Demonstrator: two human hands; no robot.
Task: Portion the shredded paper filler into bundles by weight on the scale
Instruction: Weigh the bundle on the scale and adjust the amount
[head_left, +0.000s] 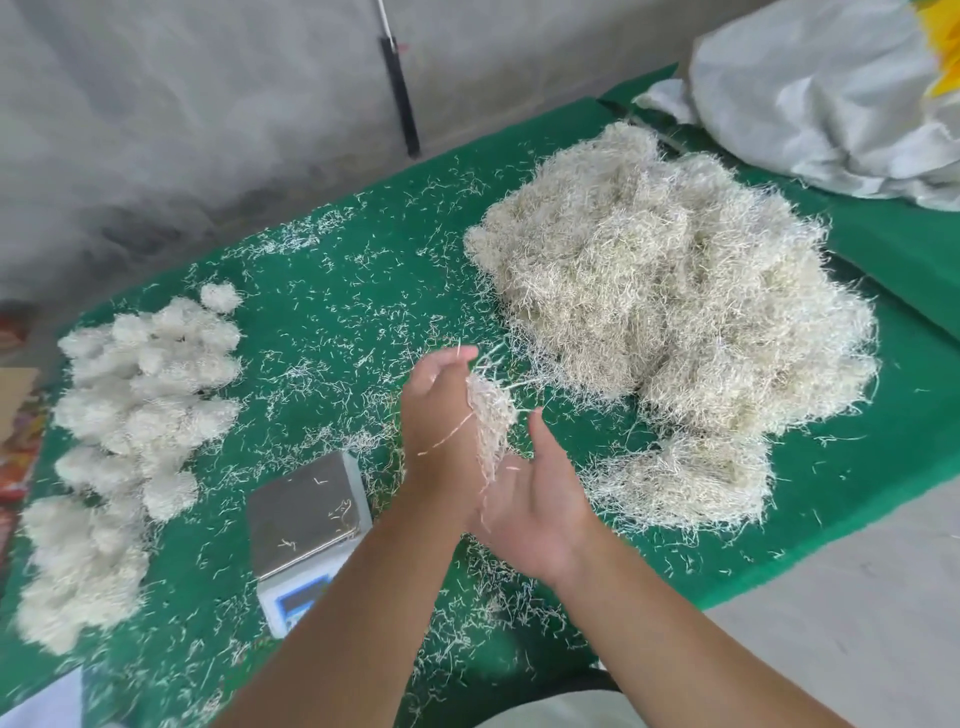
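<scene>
Both hands work a small tuft of pale shredded paper filler (491, 415) between them: the left hand (441, 415) and right hand (540, 514) lie flat-fingered, palms pressing it, nothing pinched. The step looks like shaping a portion (bundles (140, 395) already lie left). Next it needs setting on the bare silver-topped scale (304, 512).

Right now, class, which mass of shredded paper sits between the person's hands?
The small tuft, between the left hand and right hand; the big pile and finished bundles lie on the table.
</scene>
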